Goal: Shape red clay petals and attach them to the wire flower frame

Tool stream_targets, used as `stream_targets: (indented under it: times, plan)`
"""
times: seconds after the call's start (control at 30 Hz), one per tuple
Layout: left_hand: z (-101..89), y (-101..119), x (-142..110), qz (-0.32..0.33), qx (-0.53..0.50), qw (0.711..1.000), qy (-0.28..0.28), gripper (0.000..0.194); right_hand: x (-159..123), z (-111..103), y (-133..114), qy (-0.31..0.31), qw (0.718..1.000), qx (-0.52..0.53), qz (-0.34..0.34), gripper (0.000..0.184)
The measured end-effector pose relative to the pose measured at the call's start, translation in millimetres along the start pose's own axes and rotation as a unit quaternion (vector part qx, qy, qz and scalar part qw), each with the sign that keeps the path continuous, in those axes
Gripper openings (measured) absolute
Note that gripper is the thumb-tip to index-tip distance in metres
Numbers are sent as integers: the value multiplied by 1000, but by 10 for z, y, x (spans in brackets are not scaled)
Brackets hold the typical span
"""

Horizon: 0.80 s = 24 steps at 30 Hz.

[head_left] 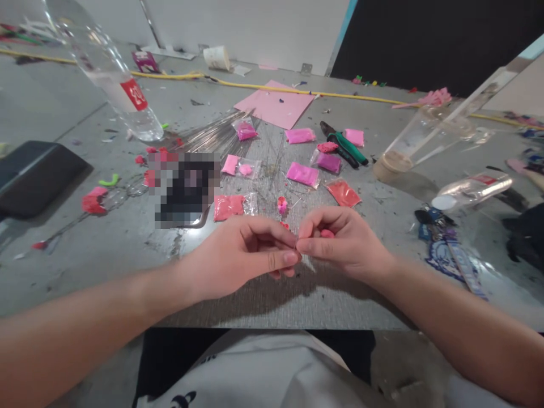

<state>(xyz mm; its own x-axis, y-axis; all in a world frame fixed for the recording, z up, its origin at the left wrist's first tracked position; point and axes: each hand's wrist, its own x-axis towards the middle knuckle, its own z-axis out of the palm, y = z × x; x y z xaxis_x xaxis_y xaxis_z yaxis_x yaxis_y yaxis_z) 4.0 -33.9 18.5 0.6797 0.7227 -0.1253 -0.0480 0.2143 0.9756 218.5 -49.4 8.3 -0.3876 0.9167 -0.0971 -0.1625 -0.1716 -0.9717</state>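
My left hand [244, 255] and my right hand [338, 241] meet fingertip to fingertip just above the near part of the grey board [276, 294]. Both are closed in a pinch on something tiny that I cannot make out. A small pink piece [327, 233] shows inside the curled fingers of my right hand. A little pink bead cluster [282, 204] lies just beyond my fingertips. Several small bags of pink and red beads [302, 173] are spread out farther back, over a bundle of thin wires [212, 133].
A clear plastic bottle [110, 79] stands at the back left, and a tipped clear container [425, 136] lies on the right. Green-handled pliers [346, 147], a pink sheet [275, 106], a dark case [34, 175] at left and keys [429, 218] at right lie around.
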Motion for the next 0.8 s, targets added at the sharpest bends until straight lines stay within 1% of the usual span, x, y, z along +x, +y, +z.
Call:
stream_targets:
  times: [0.07,0.17,0.23,0.33,0.43,0.6,0.8]
  plan:
    - [6,7,-13,5,5,1000,8,14,1,20,19,-1,1000,18,-6,17]
    - [7,2,-21,15,24,999,25,12,11,36,29,-6,998,45,-37,12]
    - [8,-3,-24,24,31,999,31,11,13,48,26,-8,997,51,-59,13]
    - [14,-1,-34,37,29,998,31,11,6,75,24,-8,995,31,-95,14]
    - [19,8,-51,42,20,998,32,12,-4,103,41,10,992,9,-124,14]
    - [16,14,-63,23,1,999,40,12,-13,123,84,41,989,-5,-144,16]
    - [-5,10,-48,18,-1,999,27,15,-24,124,76,34,988,-9,-150,22]
